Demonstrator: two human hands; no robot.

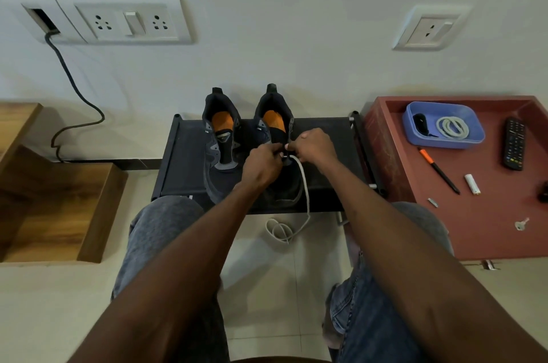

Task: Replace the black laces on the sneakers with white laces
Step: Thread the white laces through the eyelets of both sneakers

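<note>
Both hands (264,165) (314,146) crowd right sneaker (278,125); left sneaker (221,137) close beside, narrow gap between. White lace (305,193) trails over counter (184,161) front edge toward floor. Bare counter strips at far left and right. Knees block near side.

Home room: wall sockets (127,23), remote (515,143), shoe rack (323,137).

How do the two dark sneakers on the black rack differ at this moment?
The left dark sneaker stands untouched with bare eyelets, no lace visible; the right dark sneaker has a white lace at its eyelets, trailing onto the tiled floor. The left hand and right hand both work on the right sneaker, hiding its front. Both have orange insoles and stand with heels toward the wall on the black rack.
</note>
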